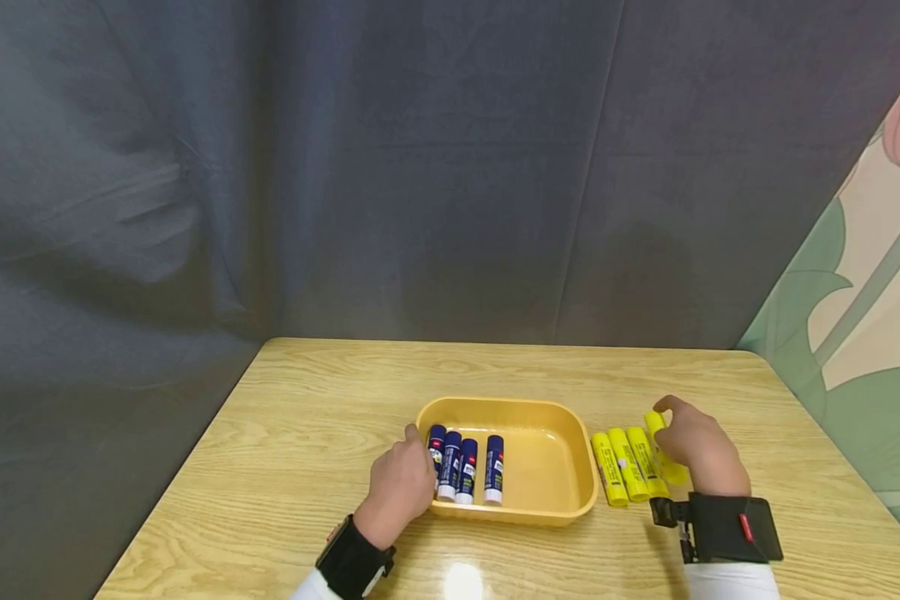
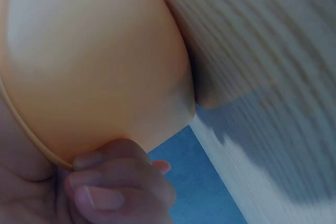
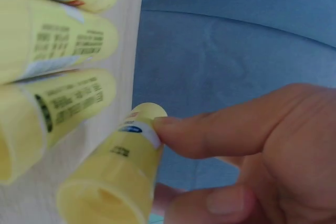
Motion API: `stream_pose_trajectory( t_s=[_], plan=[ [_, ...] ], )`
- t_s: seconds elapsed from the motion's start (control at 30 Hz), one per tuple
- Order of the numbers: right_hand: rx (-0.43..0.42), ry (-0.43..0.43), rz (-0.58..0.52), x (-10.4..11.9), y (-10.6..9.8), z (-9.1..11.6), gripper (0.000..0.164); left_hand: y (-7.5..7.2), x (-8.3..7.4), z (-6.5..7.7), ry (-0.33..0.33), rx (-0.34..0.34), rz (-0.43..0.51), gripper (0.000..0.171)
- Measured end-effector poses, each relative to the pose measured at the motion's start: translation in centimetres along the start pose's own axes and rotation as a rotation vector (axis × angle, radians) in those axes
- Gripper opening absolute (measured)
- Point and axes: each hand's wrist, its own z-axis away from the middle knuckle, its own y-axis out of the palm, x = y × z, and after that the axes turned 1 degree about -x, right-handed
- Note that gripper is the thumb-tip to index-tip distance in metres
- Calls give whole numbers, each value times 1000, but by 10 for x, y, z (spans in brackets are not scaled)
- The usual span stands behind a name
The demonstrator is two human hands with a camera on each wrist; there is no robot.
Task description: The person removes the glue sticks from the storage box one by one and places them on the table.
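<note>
While the left hand (image 1: 402, 477) grips the rim of a yellow tray (image 1: 543, 475) holding four blue sticks (image 1: 468, 471), the right hand (image 1: 703, 450) pinches a yellow tube (image 3: 118, 163) beside three more tubes (image 1: 628, 464), right of the tray; a dark curtain (image 1: 457, 208) hangs beyond

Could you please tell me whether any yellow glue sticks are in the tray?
No, the tray holds four blue-and-white glue sticks, while the yellow glue sticks are all outside it.
</note>
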Motion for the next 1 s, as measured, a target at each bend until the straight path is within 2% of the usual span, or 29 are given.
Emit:
stream_pose_trajectory(
  t_s=[0.33,0.6,1.0],
  plan=[
    [61,55,-39,-7,7,-6,48,1,1,0,4,-7,-5,42],
    [67,7,-43,-14,12,-10,46,0,0,1,-8,-6,-6,41],
    [92,18,-38,-16,14,-14,48,0,0,-1,-6,5,-11,42]
  ],
)
